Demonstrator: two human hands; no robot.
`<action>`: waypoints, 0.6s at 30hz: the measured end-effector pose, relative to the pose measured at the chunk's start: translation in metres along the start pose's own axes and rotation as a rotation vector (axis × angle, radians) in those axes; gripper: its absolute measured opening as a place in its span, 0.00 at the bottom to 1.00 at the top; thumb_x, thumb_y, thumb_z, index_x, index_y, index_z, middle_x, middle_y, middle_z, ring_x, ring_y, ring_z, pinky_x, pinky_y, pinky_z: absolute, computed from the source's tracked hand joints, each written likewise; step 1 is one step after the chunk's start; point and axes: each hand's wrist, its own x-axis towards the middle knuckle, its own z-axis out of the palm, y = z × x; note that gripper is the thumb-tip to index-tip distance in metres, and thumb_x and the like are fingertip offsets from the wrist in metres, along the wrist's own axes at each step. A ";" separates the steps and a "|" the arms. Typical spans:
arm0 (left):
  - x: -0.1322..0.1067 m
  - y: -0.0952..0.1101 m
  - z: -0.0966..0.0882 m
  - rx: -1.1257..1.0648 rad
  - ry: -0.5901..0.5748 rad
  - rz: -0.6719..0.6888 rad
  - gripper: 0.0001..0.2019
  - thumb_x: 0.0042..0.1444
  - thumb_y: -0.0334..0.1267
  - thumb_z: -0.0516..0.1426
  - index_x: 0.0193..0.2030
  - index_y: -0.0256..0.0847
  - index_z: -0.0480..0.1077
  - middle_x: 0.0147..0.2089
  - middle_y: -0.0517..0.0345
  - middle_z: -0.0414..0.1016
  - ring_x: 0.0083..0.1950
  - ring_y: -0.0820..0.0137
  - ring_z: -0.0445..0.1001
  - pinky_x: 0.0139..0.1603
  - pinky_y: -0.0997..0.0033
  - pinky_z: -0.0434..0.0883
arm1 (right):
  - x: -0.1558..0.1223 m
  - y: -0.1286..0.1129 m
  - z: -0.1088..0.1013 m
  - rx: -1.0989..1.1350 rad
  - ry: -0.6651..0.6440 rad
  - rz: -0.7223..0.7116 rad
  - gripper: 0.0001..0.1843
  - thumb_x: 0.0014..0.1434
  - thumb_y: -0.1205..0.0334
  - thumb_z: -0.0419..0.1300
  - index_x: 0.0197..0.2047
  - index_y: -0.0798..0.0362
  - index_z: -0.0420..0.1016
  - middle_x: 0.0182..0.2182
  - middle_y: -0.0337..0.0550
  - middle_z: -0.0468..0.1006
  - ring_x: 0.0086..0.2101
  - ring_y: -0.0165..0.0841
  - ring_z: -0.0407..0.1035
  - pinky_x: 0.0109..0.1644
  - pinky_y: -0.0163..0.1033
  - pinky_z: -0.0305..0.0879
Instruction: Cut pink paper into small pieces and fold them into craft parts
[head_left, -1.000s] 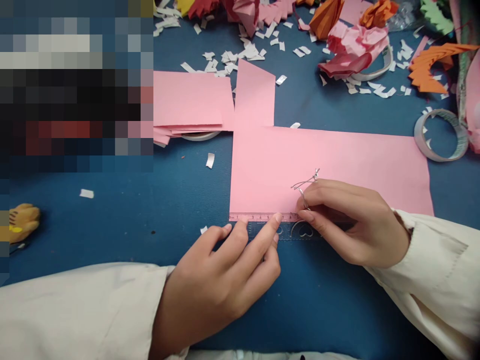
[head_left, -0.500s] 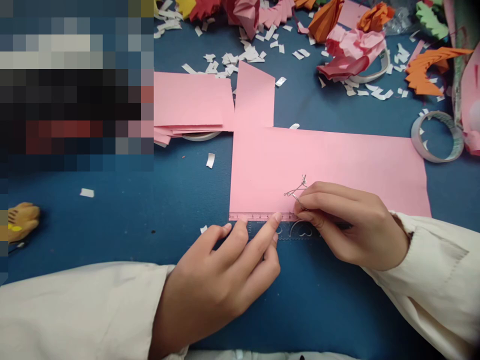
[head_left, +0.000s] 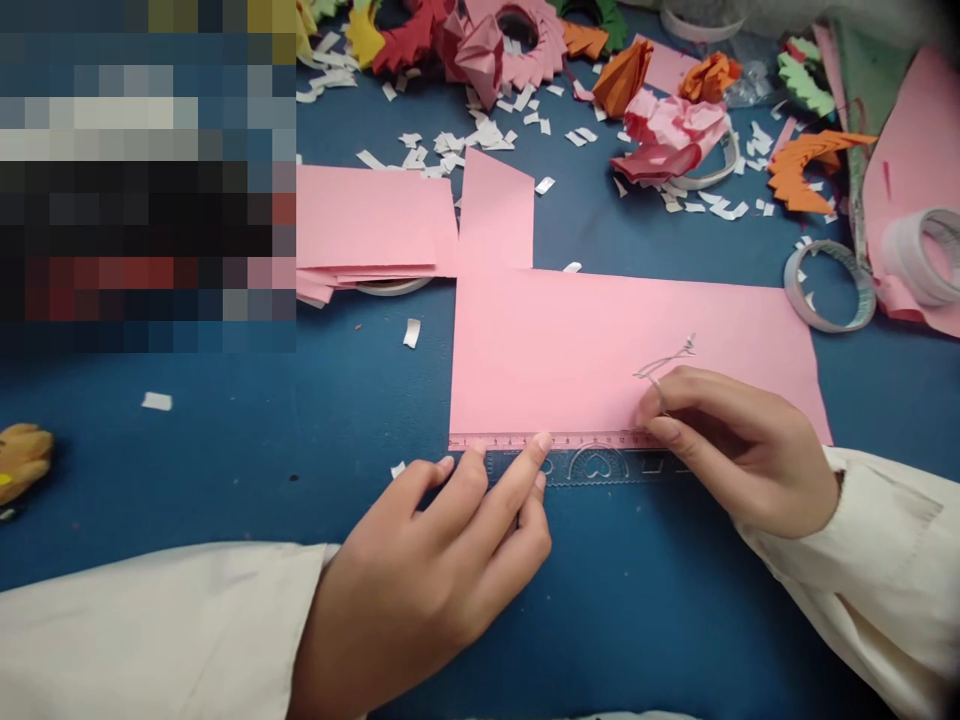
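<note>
A long pink paper sheet [head_left: 600, 340] lies on the blue table [head_left: 225, 440]. A clear ruler [head_left: 592, 462] sits along the sheet's near edge. My left hand [head_left: 442, 560] presses the ruler's left part with stretched fingertips. My right hand [head_left: 735, 445] is pinched on a thin bent wire tool [head_left: 664, 365], its tip at the paper's near edge by the ruler, toward the right end.
A stack of pink sheets [head_left: 375, 225] and an upright pink strip [head_left: 495, 215] lie behind. Folded paper shapes [head_left: 667, 130], white scraps [head_left: 450, 140] and tape rolls [head_left: 829, 285] crowd the back and right. A yellow toy [head_left: 19, 460] sits at the left edge.
My right hand has slid the wire tool rightward along the ruler's edge. The left hand stays pressed on the ruler. The view has shifted slightly.
</note>
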 end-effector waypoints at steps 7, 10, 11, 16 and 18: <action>0.000 0.000 0.001 -0.023 0.022 -0.010 0.14 0.59 0.26 0.48 0.46 0.37 0.73 0.58 0.54 0.71 0.43 0.59 0.71 0.38 0.58 0.61 | -0.023 0.013 -0.014 -0.089 0.106 -0.013 0.10 0.57 0.77 0.55 0.37 0.52 0.67 0.28 0.40 0.69 0.28 0.26 0.64 0.28 0.33 0.62; -0.002 -0.001 0.001 -0.035 0.020 0.003 0.15 0.60 0.27 0.48 0.47 0.36 0.72 0.57 0.53 0.72 0.43 0.58 0.71 0.37 0.57 0.60 | -0.025 0.015 -0.017 -0.084 0.104 -0.017 0.09 0.57 0.77 0.54 0.37 0.53 0.67 0.27 0.39 0.69 0.27 0.26 0.63 0.27 0.34 0.62; -0.002 -0.001 0.001 -0.040 0.013 0.012 0.15 0.60 0.27 0.48 0.48 0.36 0.72 0.58 0.52 0.71 0.43 0.58 0.71 0.38 0.57 0.60 | -0.025 0.016 -0.018 -0.087 0.106 -0.016 0.09 0.57 0.76 0.54 0.37 0.53 0.67 0.26 0.39 0.68 0.27 0.26 0.63 0.28 0.34 0.61; -0.004 -0.003 0.005 -0.061 0.014 0.027 0.15 0.61 0.28 0.47 0.50 0.35 0.71 0.59 0.51 0.69 0.44 0.57 0.71 0.38 0.57 0.60 | -0.029 0.020 -0.021 -0.108 0.147 -0.001 0.08 0.58 0.75 0.55 0.36 0.52 0.67 0.26 0.39 0.69 0.26 0.26 0.63 0.27 0.34 0.60; -0.005 -0.003 0.008 -0.066 0.045 0.011 0.15 0.60 0.28 0.47 0.48 0.36 0.71 0.59 0.52 0.70 0.44 0.57 0.71 0.38 0.57 0.60 | -0.029 0.020 -0.021 -0.116 0.146 0.002 0.07 0.58 0.74 0.55 0.36 0.53 0.67 0.26 0.39 0.69 0.25 0.26 0.62 0.27 0.34 0.60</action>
